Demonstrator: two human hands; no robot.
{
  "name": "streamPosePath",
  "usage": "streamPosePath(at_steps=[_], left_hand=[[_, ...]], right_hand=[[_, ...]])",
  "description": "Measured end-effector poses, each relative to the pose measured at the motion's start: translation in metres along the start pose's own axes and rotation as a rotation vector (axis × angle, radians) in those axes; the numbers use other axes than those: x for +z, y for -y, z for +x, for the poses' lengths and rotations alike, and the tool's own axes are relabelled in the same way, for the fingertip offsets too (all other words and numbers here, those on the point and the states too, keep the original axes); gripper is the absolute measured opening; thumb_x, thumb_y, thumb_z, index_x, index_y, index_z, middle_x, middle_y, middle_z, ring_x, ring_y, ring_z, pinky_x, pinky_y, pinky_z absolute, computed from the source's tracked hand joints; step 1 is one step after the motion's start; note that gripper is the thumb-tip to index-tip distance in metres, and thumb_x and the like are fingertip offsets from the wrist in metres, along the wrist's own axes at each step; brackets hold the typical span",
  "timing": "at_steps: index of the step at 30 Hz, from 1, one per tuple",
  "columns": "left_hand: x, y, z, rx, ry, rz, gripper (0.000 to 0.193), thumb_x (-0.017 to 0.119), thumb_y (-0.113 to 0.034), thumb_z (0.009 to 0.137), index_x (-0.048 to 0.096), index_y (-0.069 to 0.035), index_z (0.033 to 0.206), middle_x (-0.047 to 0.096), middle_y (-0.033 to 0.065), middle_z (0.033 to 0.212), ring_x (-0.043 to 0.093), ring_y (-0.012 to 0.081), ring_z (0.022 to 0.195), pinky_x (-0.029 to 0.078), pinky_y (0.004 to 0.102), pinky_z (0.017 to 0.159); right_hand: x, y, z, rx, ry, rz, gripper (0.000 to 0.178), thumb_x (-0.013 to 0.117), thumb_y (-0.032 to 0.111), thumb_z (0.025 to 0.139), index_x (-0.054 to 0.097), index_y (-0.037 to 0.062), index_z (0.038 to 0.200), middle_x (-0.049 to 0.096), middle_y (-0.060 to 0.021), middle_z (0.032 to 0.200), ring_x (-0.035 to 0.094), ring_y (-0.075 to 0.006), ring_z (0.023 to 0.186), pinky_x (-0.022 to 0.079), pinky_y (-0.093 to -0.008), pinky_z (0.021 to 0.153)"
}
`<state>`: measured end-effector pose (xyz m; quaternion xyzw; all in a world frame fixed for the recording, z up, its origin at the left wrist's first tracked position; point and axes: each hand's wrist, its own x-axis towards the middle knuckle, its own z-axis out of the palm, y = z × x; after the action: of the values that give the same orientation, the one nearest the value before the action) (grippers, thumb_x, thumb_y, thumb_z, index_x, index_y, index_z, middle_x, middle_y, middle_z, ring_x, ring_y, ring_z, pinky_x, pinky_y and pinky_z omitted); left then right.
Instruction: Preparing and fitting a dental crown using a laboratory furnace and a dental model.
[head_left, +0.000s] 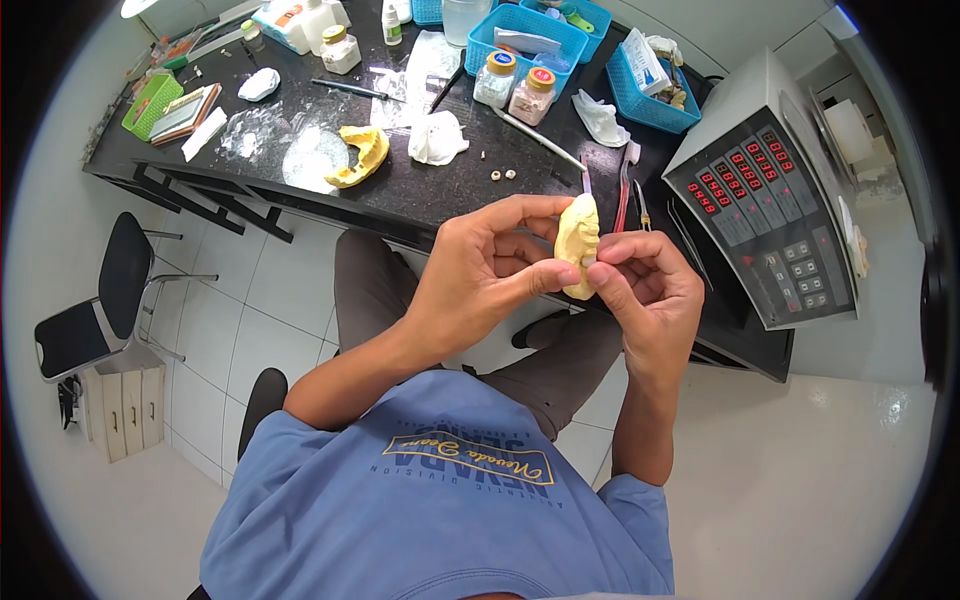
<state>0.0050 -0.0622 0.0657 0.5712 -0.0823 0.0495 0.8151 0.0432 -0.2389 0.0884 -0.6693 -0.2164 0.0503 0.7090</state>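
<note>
My left hand [490, 262] grips a yellow plaster dental model [577, 240] upright above the table's front edge, thumb on the near side and fingers behind. My right hand [650, 285] is closed, its thumb and index fingertips pinching a small white dental crown [588, 262] against the model's tooth row; the fingertips partly hide it. On the black table beyond lie two small whitish crowns [503, 175] and a smaller white bit. A second yellow plaster arch [362, 157] rests farther left, apart from both hands.
Two lidded powder jars [513, 82] stand before a blue basket [527, 36]. A white-handled tool [540, 138], a toothbrush [625, 185] and crumpled tissue [437, 138] lie about. At right stands a grey control unit with red displays [770, 190]. White powder dusts the black tabletop [290, 110].
</note>
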Motion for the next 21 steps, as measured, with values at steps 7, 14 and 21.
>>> streamPosePath(at_steps=[7,14,21], left_hand=[[-0.0006,-0.0069,-0.0007,-0.068,0.006,-0.039,0.054,0.074,-0.007,0.085,0.050,0.005,0.131,0.063,0.0127,0.112,0.066,0.0191,0.101,0.057,0.0308,0.087],[0.0015,-0.0063,0.0005,-0.058,0.012,-0.019,0.054,0.075,-0.006,0.084,0.051,0.005,0.131,0.063,0.0122,0.112,0.067,0.0183,0.099,0.057,0.0296,0.085],[0.0005,-0.0078,-0.0010,-0.024,0.024,0.019,0.053,0.075,-0.006,0.084,0.051,0.005,0.130,0.064,0.0113,0.109,0.067,0.0163,0.096,0.057,0.0272,0.081]], right_hand=[[0.0036,0.0041,-0.0015,0.012,-0.034,-0.005,0.014,0.072,0.003,0.085,0.064,-0.0040,0.094,0.067,-0.0116,0.096,0.066,-0.0140,0.088,0.054,-0.0260,0.079],[-0.0036,0.0032,-0.0031,0.018,-0.023,-0.030,0.018,0.071,0.007,0.088,0.065,-0.0059,0.099,0.069,-0.0116,0.093,0.066,-0.0128,0.086,0.053,-0.0241,0.077],[0.0011,0.0073,-0.0036,0.008,-0.014,-0.090,0.015,0.071,0.006,0.087,0.067,-0.0059,0.096,0.068,-0.0089,0.090,0.066,-0.0123,0.083,0.053,-0.0241,0.075]])
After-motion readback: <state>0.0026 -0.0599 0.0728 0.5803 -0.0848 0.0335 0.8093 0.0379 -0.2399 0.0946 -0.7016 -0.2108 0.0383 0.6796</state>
